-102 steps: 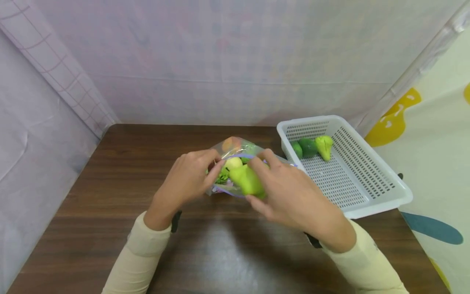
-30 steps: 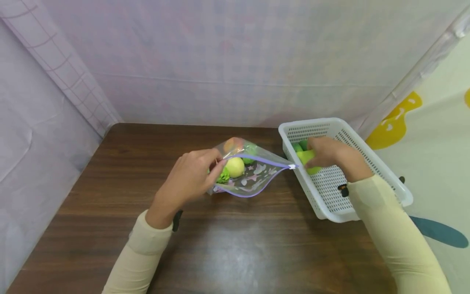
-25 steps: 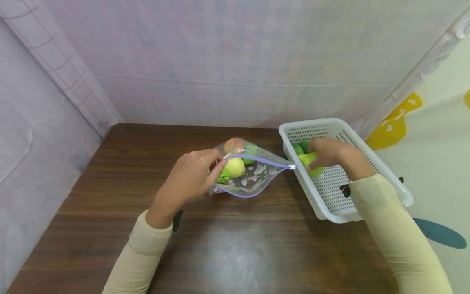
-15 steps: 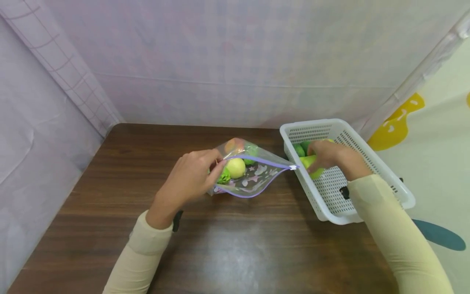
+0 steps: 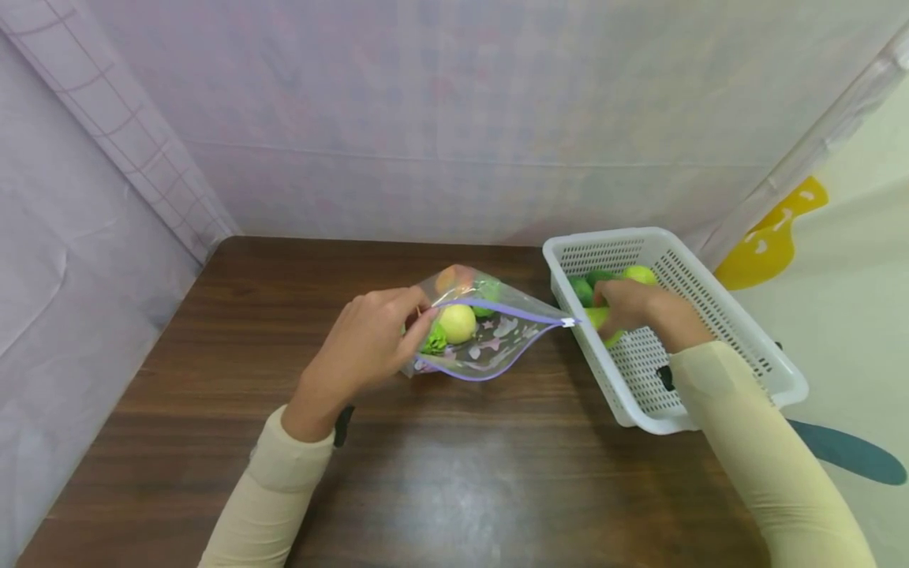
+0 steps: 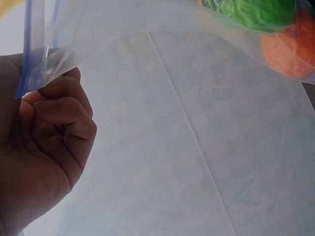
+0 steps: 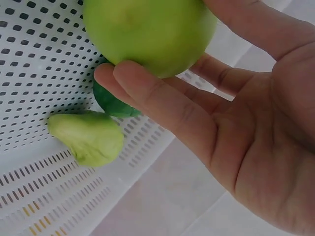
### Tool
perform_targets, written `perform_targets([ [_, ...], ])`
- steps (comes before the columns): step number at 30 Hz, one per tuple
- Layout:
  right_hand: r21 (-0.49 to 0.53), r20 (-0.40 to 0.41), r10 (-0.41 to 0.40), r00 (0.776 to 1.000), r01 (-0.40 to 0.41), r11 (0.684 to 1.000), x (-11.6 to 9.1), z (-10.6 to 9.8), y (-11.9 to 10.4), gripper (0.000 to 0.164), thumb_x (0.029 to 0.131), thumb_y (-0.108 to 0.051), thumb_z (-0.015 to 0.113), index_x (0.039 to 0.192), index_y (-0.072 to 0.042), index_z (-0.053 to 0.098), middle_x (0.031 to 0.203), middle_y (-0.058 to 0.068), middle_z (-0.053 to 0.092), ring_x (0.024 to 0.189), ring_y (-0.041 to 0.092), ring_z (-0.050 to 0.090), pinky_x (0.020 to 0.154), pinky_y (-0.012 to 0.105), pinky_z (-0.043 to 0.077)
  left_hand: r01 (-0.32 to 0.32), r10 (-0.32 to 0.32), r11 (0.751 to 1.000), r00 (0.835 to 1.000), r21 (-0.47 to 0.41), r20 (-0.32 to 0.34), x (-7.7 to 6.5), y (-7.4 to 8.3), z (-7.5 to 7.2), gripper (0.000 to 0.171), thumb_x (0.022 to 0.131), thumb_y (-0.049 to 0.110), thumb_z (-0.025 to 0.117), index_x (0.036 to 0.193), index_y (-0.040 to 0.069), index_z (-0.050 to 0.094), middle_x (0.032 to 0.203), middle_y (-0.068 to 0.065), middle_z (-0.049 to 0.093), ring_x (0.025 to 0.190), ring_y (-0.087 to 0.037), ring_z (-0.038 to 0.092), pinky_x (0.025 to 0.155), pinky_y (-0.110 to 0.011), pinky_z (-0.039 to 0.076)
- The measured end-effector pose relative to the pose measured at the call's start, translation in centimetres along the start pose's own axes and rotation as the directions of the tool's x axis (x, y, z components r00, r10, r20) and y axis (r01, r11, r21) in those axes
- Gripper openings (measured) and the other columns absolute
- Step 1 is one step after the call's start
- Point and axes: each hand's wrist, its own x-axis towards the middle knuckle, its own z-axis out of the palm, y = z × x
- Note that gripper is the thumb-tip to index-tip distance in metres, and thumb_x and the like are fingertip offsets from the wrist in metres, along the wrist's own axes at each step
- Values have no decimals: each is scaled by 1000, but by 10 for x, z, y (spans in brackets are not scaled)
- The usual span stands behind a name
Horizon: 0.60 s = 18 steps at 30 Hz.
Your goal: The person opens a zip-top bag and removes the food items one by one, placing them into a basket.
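Observation:
My left hand (image 5: 369, 339) pinches the left end of a clear zip bag (image 5: 511, 309) with a purple zip. The bag's mouth gapes toward the right. Inside it show a round yellow-green fruit (image 5: 458, 323), a leafy green piece (image 5: 435, 339), a green item (image 5: 486, 304) and an orange one (image 5: 453, 279). Over the left part of the white basket (image 5: 616, 386), my right hand (image 5: 642, 309) holds a green pear (image 7: 147, 34), its thumb on one side and fingers on the other. A lumpy yellow-green vegetable (image 7: 91, 137) and a dark green item (image 7: 115, 101) lie close by in the basket.
The slotted basket stands at the right end of the brown wooden table (image 5: 398, 473), its left rim beside the bag's white slider (image 5: 567, 323). Behind the table hangs a pale curtain (image 5: 426, 118). A patterned cloth (image 5: 845, 331) hangs at the right.
My right hand carried the pear from the bag's mouth rightward into the basket, then shifted only slightly there. The lumpy vegetable behind it came into fuller view. My left hand stayed put.

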Motion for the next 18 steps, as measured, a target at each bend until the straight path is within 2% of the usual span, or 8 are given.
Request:
perform_targets([
  [11, -18, 4, -19, 1000, 19, 1000, 2, 0, -1, 75, 66, -26, 84, 129, 4, 57, 120, 26, 63, 103, 38, 58, 91, 60, 49, -5, 5, 1000, 1000, 5, 0, 0, -1, 1, 15, 94, 16, 63, 84, 5, 67, 66, -2, 63, 52, -11, 49, 42, -27, 42],
  [18, -53, -32, -14, 999, 12, 999, -4, -6, -3, 81, 68, -32, 85, 134, 6, 54, 131, 33, 58, 112, 45, 55, 96, 63, 45, -11, 11, 1000, 1000, 2, -6, 0, 0, 2, 15, 94, 15, 63, 84, 5, 67, 65, -2, 62, 51, -11, 48, 42, -27, 41],
])
